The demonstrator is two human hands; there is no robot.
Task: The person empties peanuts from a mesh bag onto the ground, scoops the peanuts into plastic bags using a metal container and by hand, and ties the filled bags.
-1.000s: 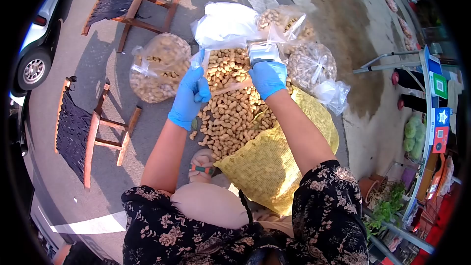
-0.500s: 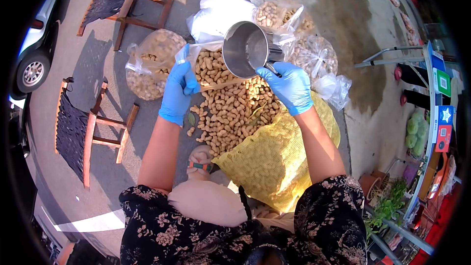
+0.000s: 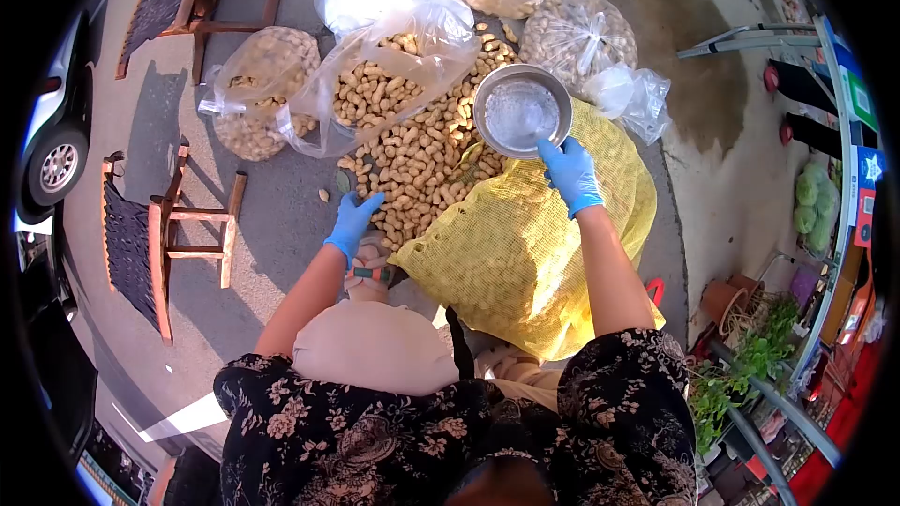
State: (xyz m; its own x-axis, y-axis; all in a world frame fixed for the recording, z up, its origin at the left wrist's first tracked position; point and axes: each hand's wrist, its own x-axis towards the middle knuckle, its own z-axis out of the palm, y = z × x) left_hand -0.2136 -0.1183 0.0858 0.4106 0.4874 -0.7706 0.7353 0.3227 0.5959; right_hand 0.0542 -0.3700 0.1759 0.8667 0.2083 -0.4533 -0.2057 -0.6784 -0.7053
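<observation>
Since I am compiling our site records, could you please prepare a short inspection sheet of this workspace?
Surface: grey pavement, partly sunlit, partly shaded.
Job's things: loose peanuts on the ground; an open clear plastic bag with some inside; a metal cup, no peanuts seen in it; a full yellow mesh sack.
Clutter: three peanut-filled plastic bags; two wooden stools with black woven seats.
Grippers: gloved right hand holds the cup at its near side; gloved left hand is at the peanuts' near-left edge, contact unclear.
Cables: nothing seen.
Surroundings: car at left; potted plants at right.
</observation>
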